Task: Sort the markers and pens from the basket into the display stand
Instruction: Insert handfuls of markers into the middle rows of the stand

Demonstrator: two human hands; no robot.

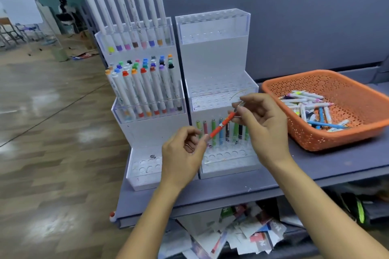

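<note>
Hands, left hand [183, 153] and right hand [265, 124], pinch red pen [221, 126]; print on markers [149, 90] unreadable

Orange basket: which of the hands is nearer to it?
Right. The right hand, pinching the red pen, is just left of the orange basket; the left hand, holding the pen's other end, is farther left.

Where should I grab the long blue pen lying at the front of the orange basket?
Probably round the middle of its barrel, coming straight down from above. The blue pen lies nearly flat on top of the pile, so its middle is bare, and the walls of the basket block a reach from the side. The left hand and right hand hold the red pen.
</note>
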